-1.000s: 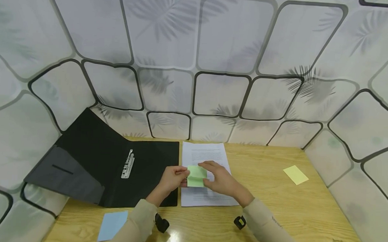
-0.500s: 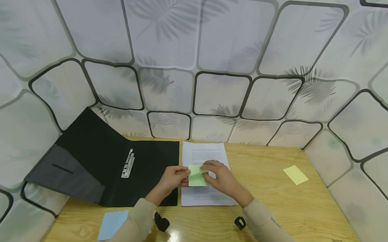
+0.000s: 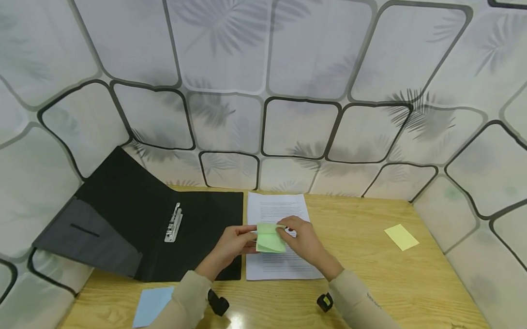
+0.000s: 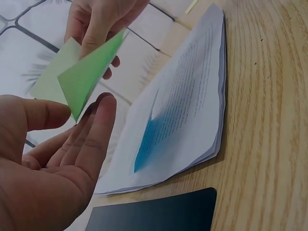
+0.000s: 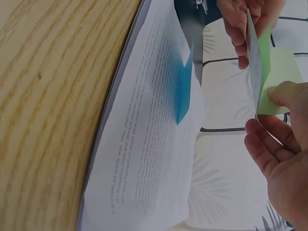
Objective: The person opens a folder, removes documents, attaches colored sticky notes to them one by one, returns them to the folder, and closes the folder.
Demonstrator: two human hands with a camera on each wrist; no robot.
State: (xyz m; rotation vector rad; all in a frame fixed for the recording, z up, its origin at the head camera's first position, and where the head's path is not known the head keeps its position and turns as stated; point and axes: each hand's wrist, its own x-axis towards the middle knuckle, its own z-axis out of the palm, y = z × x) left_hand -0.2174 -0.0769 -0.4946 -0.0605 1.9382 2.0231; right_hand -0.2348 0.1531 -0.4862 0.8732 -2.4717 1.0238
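Black folder [image 3: 210,221] open, metal clip [image 3: 173,224] inside | left hand [image 3: 233,241] pinching green notes [image 3: 270,242] | right hand [image 3: 304,238] pinching them too

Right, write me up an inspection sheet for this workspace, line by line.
Surface: wooden table, light grain, a dark mark near its front right corner.
Job's things: green paper, bent, held up above the printed sheets.
Clutter: black folder open on the left, its metal clip showing; blue note at the front left; yellow note off to the right; a blue patch on the top sheet, too blurred to identify.
Grip, left hand: pinches the green paper's left side.
Grip, right hand: pinches its upper right part.
Cables: nothing seen.
Surroundings: pale patterned backdrop behind and at both sides.
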